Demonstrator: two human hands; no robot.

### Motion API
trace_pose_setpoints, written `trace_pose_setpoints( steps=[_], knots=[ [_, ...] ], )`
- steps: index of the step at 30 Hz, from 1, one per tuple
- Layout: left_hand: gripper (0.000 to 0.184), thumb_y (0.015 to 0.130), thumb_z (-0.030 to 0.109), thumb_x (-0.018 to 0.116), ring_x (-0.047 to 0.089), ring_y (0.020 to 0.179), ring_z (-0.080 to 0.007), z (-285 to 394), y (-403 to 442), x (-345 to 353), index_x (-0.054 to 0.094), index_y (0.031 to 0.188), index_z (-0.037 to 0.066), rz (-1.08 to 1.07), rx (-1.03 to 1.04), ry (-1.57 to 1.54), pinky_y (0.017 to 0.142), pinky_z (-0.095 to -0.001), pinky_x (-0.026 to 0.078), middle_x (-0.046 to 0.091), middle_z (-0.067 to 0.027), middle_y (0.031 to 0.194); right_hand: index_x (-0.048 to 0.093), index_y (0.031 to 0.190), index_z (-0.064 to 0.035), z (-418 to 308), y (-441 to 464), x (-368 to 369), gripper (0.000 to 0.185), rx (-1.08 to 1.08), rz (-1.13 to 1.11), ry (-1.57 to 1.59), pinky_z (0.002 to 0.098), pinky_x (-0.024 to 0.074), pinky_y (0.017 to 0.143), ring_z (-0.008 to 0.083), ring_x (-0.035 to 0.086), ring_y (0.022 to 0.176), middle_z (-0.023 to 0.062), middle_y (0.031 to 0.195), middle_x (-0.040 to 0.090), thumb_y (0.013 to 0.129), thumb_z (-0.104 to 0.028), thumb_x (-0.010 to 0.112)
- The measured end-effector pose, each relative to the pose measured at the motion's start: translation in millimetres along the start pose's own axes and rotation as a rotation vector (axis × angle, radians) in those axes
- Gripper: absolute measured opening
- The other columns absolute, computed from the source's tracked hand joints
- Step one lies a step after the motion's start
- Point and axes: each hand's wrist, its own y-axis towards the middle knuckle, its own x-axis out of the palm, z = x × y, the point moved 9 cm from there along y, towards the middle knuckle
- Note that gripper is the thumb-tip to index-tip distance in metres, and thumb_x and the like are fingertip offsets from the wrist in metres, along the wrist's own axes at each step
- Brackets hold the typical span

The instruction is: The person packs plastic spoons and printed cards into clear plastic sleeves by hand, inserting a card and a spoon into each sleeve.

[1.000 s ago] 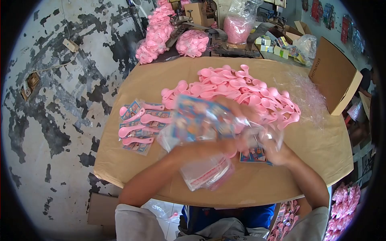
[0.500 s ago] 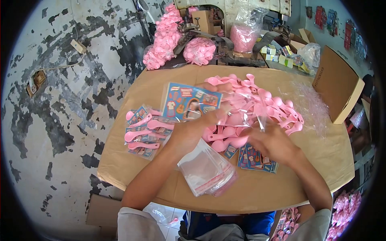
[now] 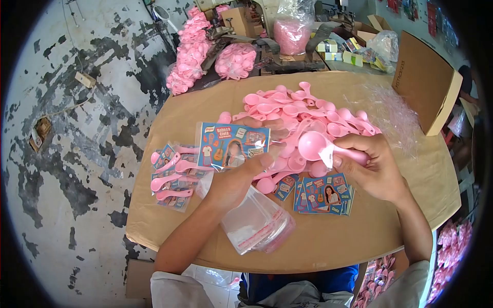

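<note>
My left hand point(image 3: 241, 172) pinches a clear plastic bag with a printed blue card point(image 3: 211, 154) inside, its mouth facing right. In my right hand point(image 3: 374, 167) is a pink spoon point(image 3: 314, 146), gripped by the handle, its round bowl at the bag's mouth. Whether the bowl is inside the plastic I cannot tell. Behind both hands spreads a heap of pink spoons point(image 3: 339, 117). Below my right hand lies a stack of blue cards point(image 3: 324, 196). A pile of flat clear bags point(image 3: 255, 218) rests under my left wrist.
Left on the paper-covered table point(image 3: 328, 246) are filled packs point(image 3: 172, 179) with spoons and cards. A cardboard box point(image 3: 423, 82) stands at the right edge, beside loose clear plastic point(image 3: 393, 115). Behind are bulging bags of pink spoons point(image 3: 235, 60) and a sack of pink pieces point(image 3: 292, 36).
My right hand has risen from the front of the heap and now holds a pink spoon up to the bag. My left hand still holds the bag with the card.
</note>
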Motion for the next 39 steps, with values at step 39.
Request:
trace_pose_setpoints(
  steps=[39],
  knots=[
    [0.048, 0.095, 0.001, 0.053, 0.056, 0.117, -0.0187, -53, -45, 65, 0.035, 0.140, 0.000, -0.142, -0.507, 0.108, 0.096, -0.0330, 0.049, 0.055, -0.0125, 0.127, 0.068, 0.099, 0.0006, -22, -10, -40, 0.023, -0.034, 0.368, -0.117, 0.0236, 0.0423, 0.060, 0.0067, 0.054, 0.069, 0.0032, 0.078, 0.063, 0.092, -0.021, 0.064]
  ],
)
